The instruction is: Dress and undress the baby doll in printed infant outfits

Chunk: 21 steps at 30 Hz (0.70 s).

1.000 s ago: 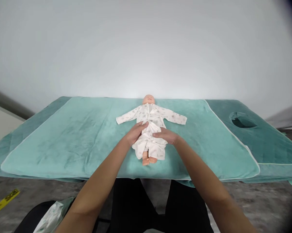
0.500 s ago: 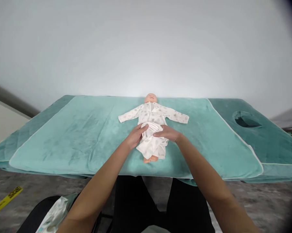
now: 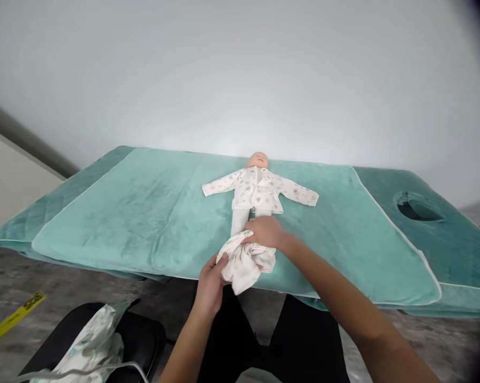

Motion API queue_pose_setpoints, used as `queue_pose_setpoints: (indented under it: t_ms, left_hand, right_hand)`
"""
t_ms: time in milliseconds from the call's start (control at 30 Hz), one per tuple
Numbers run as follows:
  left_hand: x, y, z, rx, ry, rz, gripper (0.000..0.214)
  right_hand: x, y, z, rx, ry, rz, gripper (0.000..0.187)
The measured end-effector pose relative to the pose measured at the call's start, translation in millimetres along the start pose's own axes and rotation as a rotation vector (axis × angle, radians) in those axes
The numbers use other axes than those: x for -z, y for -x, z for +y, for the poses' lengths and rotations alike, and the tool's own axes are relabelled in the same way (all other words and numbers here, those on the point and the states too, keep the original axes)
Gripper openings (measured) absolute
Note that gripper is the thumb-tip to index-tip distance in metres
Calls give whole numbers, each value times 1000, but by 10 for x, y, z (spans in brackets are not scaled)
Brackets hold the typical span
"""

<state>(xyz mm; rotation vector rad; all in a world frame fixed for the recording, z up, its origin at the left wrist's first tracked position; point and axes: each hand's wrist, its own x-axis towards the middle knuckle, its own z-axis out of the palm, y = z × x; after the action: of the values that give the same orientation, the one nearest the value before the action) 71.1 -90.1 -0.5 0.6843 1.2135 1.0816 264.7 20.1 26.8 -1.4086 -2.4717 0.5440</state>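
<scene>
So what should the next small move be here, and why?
I'd probably ease the bunched trousers off the doll's legs: the fabric sits low on them, with the left grip pinching one side and the right grip at the upper edge.

There's the green bed (image 3: 387,213), hole (image 3: 419,207) near one end, paler sheet (image 3: 164,207) spread across it, and the doll (image 3: 256,191) face-up on that sheet!
</scene>
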Motion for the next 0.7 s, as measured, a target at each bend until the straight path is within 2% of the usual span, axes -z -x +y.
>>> queue_pose_setpoints:
  t_ms: [100, 200, 300, 400, 500, 600, 700]
  left_hand:
    - [105, -164, -46, -95, -235, 29, 37]
    - [100, -270, -25, -190, -438, -1, 34]
    - [30, -318, 56, -203, -436, -50, 37]
    - [-34, -451, 188, -275, -427, -96, 40]
    - [-66, -755, 342, -379, -463, -128, 46]
    - [-93, -1157, 489, -394, -476, -150, 53]
    - [-154, -1516, 599, -381, -432, -115, 55]
  right_hand:
    - [-85, 33, -29, -19, 11, 26, 35]
    - [-135, 59, -19, -42, 6, 59, 35]
    - [-153, 83, 28, -66, -124, 109, 33]
    - [-133, 142, 94, -105, -395, 139, 36]
    - [-69, 223, 160, -129, -599, 128, 36]
    - [10, 227, 233, -179, -636, 139, 36]
    - [25, 115, 334, -248, -616, 289, 33]
